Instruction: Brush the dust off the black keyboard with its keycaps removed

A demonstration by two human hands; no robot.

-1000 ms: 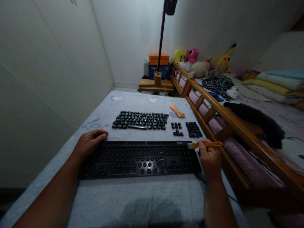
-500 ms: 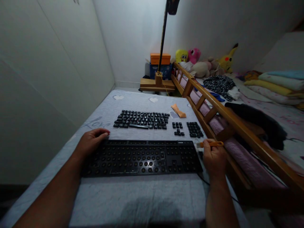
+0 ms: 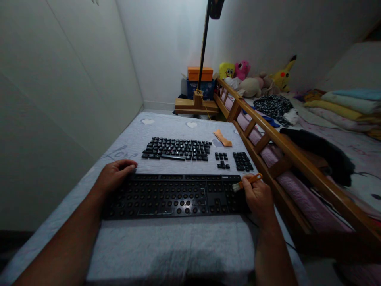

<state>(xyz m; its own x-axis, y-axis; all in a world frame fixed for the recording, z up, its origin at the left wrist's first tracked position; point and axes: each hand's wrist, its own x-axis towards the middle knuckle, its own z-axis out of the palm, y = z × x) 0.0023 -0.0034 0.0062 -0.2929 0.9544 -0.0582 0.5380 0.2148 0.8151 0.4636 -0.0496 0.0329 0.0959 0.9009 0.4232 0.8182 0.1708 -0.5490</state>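
Observation:
A black keyboard (image 3: 175,196) with its keycaps off lies across the cloth-covered surface, round key posts bare. My left hand (image 3: 116,174) is closed around its far left corner, thumb and fingers near each other; the underside of the grip is hidden. In my right hand (image 3: 257,194) is a small brush with an orange handle (image 3: 253,178), pinched between thumb and fingers. Its pale bristles (image 3: 236,186) are over the number pad at the keyboard's right end. Beyond the keyboard, removed keycaps (image 3: 178,149) lie in rows, with smaller groups of keycaps (image 3: 242,161) to the right.
A folded orange cloth (image 3: 222,138) lies behind the keycaps. The grey-blue sheet (image 3: 169,246) covers the work surface. A wooden bed rail (image 3: 268,133) runs close along the right side, and a black pole (image 3: 203,47) on a wooden base stands at the back.
My right hand has moved left with the brush, from beside the keyboard's right end to over its number pad. My left hand has stayed at the left corner.

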